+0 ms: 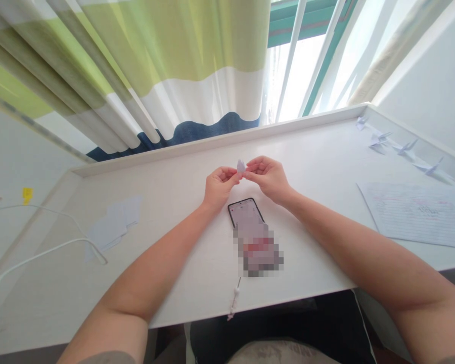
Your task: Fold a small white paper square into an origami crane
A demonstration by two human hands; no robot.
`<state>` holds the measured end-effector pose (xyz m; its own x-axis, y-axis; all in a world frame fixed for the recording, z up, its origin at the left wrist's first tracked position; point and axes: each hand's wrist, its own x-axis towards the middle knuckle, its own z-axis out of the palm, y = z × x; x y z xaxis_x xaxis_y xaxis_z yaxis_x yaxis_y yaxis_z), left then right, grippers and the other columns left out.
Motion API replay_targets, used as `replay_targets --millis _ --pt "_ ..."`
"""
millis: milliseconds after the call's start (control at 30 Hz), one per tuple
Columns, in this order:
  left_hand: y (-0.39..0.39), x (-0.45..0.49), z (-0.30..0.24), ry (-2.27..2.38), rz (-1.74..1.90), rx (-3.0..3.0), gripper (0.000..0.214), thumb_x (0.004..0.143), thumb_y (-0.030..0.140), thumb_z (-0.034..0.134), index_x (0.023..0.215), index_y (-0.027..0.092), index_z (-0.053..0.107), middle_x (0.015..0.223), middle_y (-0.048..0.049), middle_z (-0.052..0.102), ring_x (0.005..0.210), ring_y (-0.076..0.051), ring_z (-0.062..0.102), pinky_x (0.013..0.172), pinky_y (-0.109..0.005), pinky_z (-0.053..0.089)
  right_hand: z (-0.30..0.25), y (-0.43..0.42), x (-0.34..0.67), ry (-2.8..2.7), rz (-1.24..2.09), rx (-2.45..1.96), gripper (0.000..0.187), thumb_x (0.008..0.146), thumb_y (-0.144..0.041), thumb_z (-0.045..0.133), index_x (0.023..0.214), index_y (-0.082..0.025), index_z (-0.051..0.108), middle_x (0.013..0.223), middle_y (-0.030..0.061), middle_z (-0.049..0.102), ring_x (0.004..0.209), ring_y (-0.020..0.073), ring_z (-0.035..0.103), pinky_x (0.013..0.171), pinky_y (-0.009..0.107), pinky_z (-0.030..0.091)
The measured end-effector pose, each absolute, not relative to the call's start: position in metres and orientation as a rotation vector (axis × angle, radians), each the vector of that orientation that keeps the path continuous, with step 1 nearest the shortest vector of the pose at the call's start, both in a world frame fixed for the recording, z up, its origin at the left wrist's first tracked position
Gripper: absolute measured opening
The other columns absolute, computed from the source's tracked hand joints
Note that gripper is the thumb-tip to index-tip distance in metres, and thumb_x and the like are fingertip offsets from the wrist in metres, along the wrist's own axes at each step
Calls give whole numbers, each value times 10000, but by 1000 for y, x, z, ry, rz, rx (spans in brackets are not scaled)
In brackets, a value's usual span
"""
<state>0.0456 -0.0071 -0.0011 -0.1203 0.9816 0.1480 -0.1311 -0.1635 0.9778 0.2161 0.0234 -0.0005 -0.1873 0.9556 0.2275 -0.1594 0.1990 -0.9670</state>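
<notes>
Left hand and right hand raised, close together — fingertips pinching, forearms bare and reaching forward

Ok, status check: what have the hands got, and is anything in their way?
Left hand and right hand pinching a small folded paper between their fingertips. Nearest thing: phone lying below the hands, not touching them.

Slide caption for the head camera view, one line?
The left hand and right hand pinch folded paper over a white desk, paper cranes at right.
</notes>
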Motion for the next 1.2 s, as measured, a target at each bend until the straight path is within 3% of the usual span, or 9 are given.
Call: replay_targets --millis 133,600,767,1067,1200 --pt "-5 43 -2 1092 1385 1174 404 710 465 963 952 190 792 895 -52 798 828 -165 720 766 -309 580 -2 24 217 -1328 1281 -841 540 605 -563 999 914 -221 718 813 14 759 764 187 718 790 395 617" --pt "-4 42 -4 1106 1299 1235 420 771 527 914 901 171 732 893 -78 800 868 -191 754 779 -320 590 -6 26 220 -1423 1281 -811 498 705 -624 927 932 -219 749 887 43 790 835 212 745 865 421 626" --pt "-5 44 -8 1119 1352 1220 525 730 511 955 953 217 583 745 4 749 747 -170 742 725 -305 573 -9 27 219 -1437 1046 -885 447 750 -495 908 1075 -239 740 931 31 758 849 199 720 807 389 625" --pt "-9 48 -7 1108 1350 1304 559 727 533 957 838 229 500 714 30 693 680 -148 719 698 -299 572 -1 25 227 -1713 618 -856 82 934 -329 733 937 -265 783 1007 60 745 965 241 713 887 460 614" --pt "-9 48 -8 1125 1349 1286 583 713 587 950 820 224 506 705 27 697 647 -141 715 674 -289 569 -1 23 226 -1831 366 -832 125 979 -270 678 878 -274 752 1004 63 765 1001 271 687 952 505 558"
